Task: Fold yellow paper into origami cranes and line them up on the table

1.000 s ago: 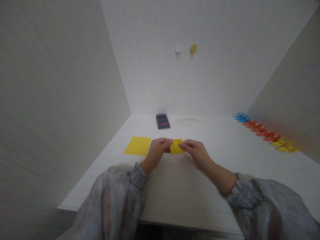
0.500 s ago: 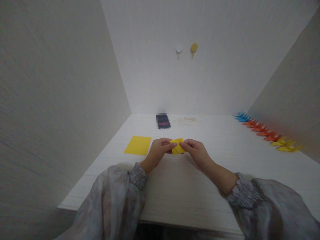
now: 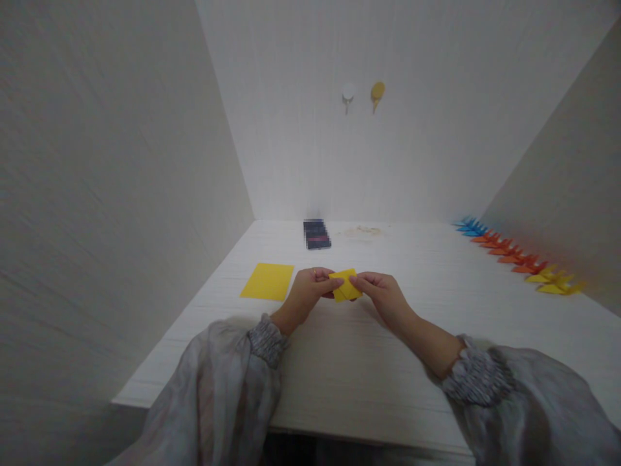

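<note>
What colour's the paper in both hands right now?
Yellow: the folded paper shows best in the head view.

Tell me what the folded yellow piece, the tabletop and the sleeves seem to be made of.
Folded yellow piece: likely matte paper, going by its flat faces and crease lines.
Tabletop: perhaps wood or wood-look laminate, pale and dull, with faint grain-like streaks; which one is unclear.
Sleeves: probably thin fabric, soft and loosely draped, gathered at the ends.
</note>
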{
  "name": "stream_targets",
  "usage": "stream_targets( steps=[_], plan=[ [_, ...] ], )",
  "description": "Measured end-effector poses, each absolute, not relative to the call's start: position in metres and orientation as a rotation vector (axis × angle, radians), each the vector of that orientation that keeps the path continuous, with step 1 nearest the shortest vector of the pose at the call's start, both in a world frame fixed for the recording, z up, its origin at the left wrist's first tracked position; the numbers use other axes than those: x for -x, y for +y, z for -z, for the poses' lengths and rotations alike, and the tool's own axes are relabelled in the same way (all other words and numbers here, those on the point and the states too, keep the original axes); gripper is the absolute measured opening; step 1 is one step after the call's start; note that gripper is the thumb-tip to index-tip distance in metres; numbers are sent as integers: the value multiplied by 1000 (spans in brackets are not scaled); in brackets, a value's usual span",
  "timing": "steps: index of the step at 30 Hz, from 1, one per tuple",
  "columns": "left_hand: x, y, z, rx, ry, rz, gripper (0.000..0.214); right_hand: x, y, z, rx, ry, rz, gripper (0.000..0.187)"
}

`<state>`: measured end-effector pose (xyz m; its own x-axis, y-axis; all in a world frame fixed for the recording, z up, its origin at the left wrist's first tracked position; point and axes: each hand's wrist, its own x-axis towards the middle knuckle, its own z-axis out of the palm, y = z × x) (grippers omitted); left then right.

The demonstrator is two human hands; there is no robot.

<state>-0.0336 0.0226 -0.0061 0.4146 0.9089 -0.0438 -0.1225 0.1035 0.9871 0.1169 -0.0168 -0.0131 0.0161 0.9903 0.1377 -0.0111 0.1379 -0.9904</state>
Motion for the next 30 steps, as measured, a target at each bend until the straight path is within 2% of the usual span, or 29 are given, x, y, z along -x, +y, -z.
stream_targets(
  steps=[30],
  plan=[
    [33,24,8,-1245,798,-915,26,-117,-16,12,1188,-1259,-1057,27]
  ],
)
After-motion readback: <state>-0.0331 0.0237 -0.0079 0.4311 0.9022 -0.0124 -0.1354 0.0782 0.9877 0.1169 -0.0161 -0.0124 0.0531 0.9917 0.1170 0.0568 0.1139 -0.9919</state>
